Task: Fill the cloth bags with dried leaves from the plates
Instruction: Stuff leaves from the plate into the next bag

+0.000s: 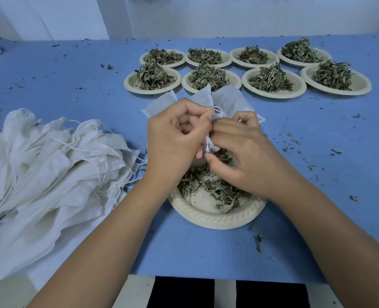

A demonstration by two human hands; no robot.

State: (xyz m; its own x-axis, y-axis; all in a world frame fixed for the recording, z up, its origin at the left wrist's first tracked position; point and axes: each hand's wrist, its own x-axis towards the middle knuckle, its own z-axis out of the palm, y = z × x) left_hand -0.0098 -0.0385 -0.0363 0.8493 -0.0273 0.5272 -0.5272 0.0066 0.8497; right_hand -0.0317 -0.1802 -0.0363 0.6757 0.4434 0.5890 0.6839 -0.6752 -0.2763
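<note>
**Bag held over the near plate, both hands at its mouth**

Close to the desk's near edge, about midway along it, sits a plate (206,216) with dried leaves (217,190) spread thin across it. Spilling is the likely trouble. The leaves are light and brittle, and the bag's mouth is small and bunched, so anything pushed in off-centre would probably drop past the rim. Crumbs (259,241) already lie on the desk (73,85) around the plate. A tug on the drawstring (217,111) could also pull the mouth closed before the bag is full.

Just above the plate, the left hand (175,132) is curled, its grip closed on the gathered cloth and string of the cloth bag (226,98). The right hand (239,152) meets it, palm down and fingers bent, its grip pinching the same cloth at the mouth. I cannot tell whether it also carries leaves. The rest of the bag fans out beyond the knuckles.

By the left edge lies a heap of empty bags (50,156). Toward the far right corner, eight heaped plates (273,94) wait in two rows.
</note>
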